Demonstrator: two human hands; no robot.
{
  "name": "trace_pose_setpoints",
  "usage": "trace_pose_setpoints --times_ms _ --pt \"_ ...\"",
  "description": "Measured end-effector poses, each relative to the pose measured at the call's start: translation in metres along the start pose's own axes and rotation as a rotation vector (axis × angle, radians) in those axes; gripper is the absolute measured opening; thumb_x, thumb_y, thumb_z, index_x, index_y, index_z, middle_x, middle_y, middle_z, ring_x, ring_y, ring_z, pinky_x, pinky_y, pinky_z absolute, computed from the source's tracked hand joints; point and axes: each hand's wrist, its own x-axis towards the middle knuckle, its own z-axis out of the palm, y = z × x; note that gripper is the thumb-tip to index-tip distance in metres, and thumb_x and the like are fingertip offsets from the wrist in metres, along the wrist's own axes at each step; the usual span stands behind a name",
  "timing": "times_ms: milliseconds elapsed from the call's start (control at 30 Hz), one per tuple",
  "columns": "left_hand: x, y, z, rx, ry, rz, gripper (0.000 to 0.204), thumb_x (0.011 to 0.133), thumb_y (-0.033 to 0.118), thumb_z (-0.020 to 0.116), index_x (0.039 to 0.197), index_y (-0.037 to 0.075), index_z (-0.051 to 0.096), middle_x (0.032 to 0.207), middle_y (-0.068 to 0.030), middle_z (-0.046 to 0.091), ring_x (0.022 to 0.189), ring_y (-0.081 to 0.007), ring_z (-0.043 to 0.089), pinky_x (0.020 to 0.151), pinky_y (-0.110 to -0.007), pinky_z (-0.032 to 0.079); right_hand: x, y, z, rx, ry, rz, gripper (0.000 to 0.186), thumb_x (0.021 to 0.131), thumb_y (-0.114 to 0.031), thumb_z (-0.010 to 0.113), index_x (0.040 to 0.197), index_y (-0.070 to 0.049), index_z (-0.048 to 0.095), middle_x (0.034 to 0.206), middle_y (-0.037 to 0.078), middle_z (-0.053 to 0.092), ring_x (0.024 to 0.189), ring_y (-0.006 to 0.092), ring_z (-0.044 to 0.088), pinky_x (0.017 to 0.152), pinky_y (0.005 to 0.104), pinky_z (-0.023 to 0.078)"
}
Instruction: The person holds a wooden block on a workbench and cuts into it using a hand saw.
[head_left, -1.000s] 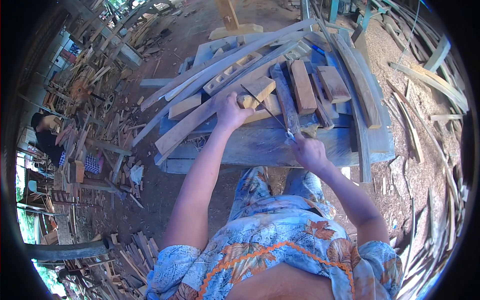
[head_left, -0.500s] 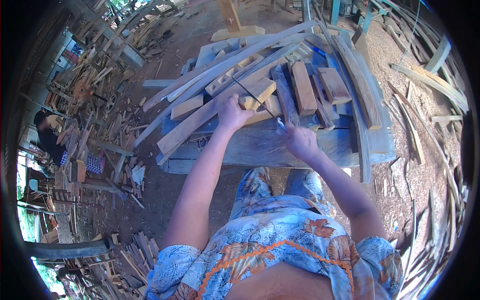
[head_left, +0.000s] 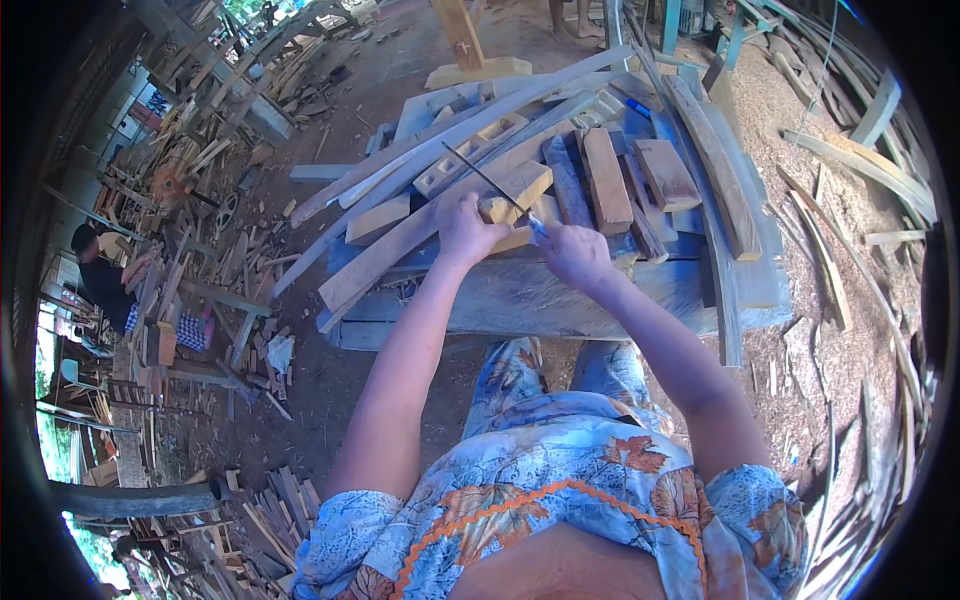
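Note:
My left hand (head_left: 470, 232) is closed on the near end of a short wooden block (head_left: 527, 186), which rests tilted over a long plank (head_left: 390, 250) on the workbench. In my right hand (head_left: 578, 258) is the light handle of a long, thin, dark file (head_left: 480, 173). The file lies slantwise across the block, its tip pointing to the far left. My left fingertips are partly hidden behind the block. Beside my right hand, to its right, stand a squared wooden block (head_left: 606, 180) and a dark strip of wood (head_left: 568, 180).
The workbench (head_left: 480, 305) carries several long boards and a piece with square holes (head_left: 440, 175). A wooden post (head_left: 458, 35) stands beyond it. Scrap wood and shavings (head_left: 790, 250) cover the ground on the right. A person in dark clothing (head_left: 100, 280) sits far left.
My right hand has moved left and slightly up, pushing the file further across the block toward the far left. My left hand and the block have stayed almost in place.

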Motion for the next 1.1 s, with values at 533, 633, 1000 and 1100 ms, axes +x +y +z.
trace_pose_setpoints --times_ms 533,633,1000,1100 --pt "0.001 0.002 0.001 -0.036 -0.029 -0.015 0.048 0.058 0.026 0.078 0.086 -0.004 0.054 0.082 -0.0198 0.063 0.079 -0.0311 0.063 0.071 -0.037 0.048 0.002 0.000 -0.005 -0.025 -0.055 0.034 0.025 0.089 -0.030 0.050 0.097 -0.007 0.058 0.076 0.018 0.065 0.074 0.0353 0.064 0.067 0.0466 0.049" --pt "-0.001 0.002 0.001 -0.018 0.012 0.006 0.046 0.057 0.026 0.078 0.084 -0.003 0.054 0.082 -0.0202 0.063 0.080 -0.0313 0.063 0.072 -0.037 0.048 -0.004 0.003 0.001 -0.026 -0.027 0.015 0.023 0.089 -0.028 0.050 0.096 -0.008 0.058 0.075 0.018 0.065 0.073 0.0357 0.064 0.066 0.0464 0.050" --pt "0.001 -0.005 0.002 -0.056 -0.003 0.018 0.054 0.057 0.028 0.076 0.093 -0.004 0.054 0.089 -0.0208 0.063 0.087 -0.0328 0.062 0.077 -0.039 0.048 -0.043 0.021 -0.007 -0.040 -0.063 0.099 0.024 0.088 -0.029 0.051 0.096 -0.007 0.059 0.073 0.018 0.064 0.071 0.0354 0.064 0.063 0.0467 0.049" --pt "0.001 -0.003 0.002 -0.030 -0.044 0.000 0.056 0.058 0.032 0.075 0.094 -0.004 0.053 0.092 -0.0202 0.062 0.088 -0.0332 0.061 0.077 -0.041 0.047 0.005 0.000 -0.002 -0.043 -0.073 0.014 0.021 0.087 -0.026 0.051 0.093 -0.008 0.062 0.075 0.017 0.065 0.073 0.0333 0.065 0.064 0.0455 0.050"
